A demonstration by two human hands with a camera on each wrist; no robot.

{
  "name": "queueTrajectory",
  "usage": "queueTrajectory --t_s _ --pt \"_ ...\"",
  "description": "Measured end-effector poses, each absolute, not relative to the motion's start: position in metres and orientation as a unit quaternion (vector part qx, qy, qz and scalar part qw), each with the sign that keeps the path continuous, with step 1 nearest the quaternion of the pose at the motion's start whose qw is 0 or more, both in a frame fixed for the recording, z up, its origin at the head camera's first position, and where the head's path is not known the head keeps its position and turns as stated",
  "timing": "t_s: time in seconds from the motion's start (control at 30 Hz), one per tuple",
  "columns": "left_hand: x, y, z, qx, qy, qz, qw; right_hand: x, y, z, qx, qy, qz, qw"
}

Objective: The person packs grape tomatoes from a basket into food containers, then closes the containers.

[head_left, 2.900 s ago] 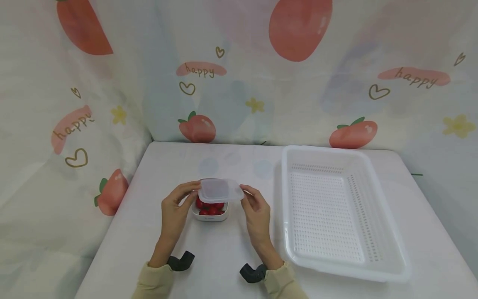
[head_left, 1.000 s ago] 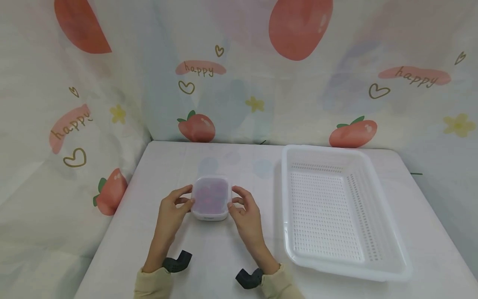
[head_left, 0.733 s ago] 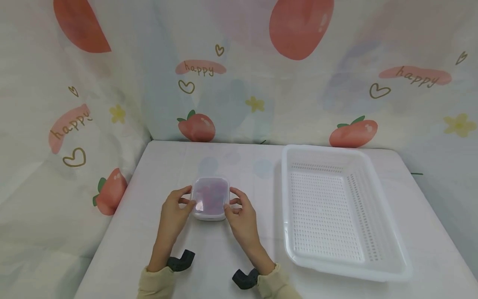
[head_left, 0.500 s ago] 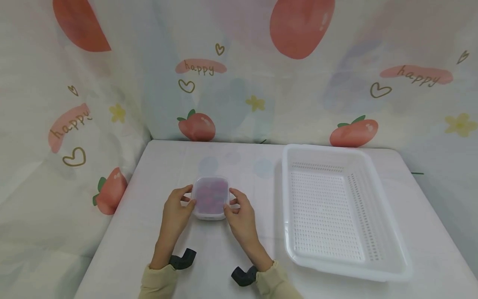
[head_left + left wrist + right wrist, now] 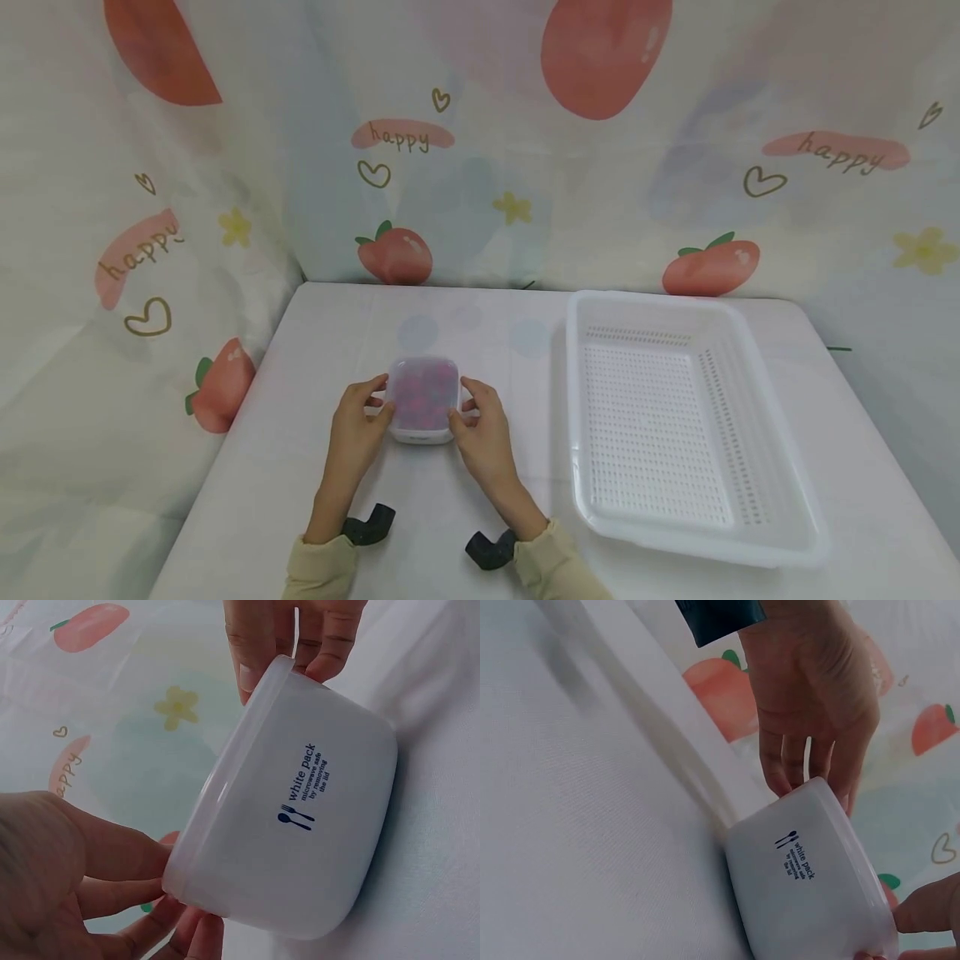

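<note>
Head view: a small rounded-square white plastic container (image 5: 422, 401) with a frosted lid over red fruit sits left of the table's (image 5: 480, 500) middle; left hand (image 5: 358, 421) and right hand (image 5: 480, 425) grip its sides.
Beside it: a perforated white plastic basket (image 5: 750, 350) along the right edge.
Left wrist view: smooth container wall (image 5: 300, 825), blue "white pack" print.
Right wrist view: the container (image 5: 810, 877) on matte white cloth, strawberry-print backdrop (image 5: 720, 690).

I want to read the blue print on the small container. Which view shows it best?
The left wrist view: the small container fills the frame and its blue print reads "white pack". The right wrist view shows the same print smaller and harder to read. The head view shows mainly the lid.
</note>
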State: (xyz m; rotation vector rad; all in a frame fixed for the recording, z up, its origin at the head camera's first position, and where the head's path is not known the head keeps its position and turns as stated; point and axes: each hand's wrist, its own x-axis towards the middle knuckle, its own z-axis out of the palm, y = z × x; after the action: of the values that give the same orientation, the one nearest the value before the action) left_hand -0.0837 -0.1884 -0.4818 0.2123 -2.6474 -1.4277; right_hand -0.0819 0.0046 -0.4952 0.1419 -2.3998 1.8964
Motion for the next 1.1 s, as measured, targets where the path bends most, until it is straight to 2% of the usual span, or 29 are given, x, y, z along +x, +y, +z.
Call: queueTrajectory --t_s 0.33,0.63,0.83,1.1 --pt "-0.081 -0.192 -0.495 0.086 -0.833 -0.545 0.050 -0.076 0.001 -0.497 0.054 -0.810 0.581 0.048" --pt "-0.093 -0.197 -0.489 0.099 -0.821 -0.562 0.013 -0.084 0.000 -0.499 0.039 -0.811 0.582 0.049" --pt "-0.109 -0.200 -0.494 0.075 -0.803 -0.591 0.038 -0.101 -0.006 -0.501 0.050 -0.802 0.593 0.054" --pt "-0.117 -0.187 -0.509 0.065 -0.807 -0.582 0.074 -0.113 -0.014 -0.507 0.085 -0.839 0.528 0.102"
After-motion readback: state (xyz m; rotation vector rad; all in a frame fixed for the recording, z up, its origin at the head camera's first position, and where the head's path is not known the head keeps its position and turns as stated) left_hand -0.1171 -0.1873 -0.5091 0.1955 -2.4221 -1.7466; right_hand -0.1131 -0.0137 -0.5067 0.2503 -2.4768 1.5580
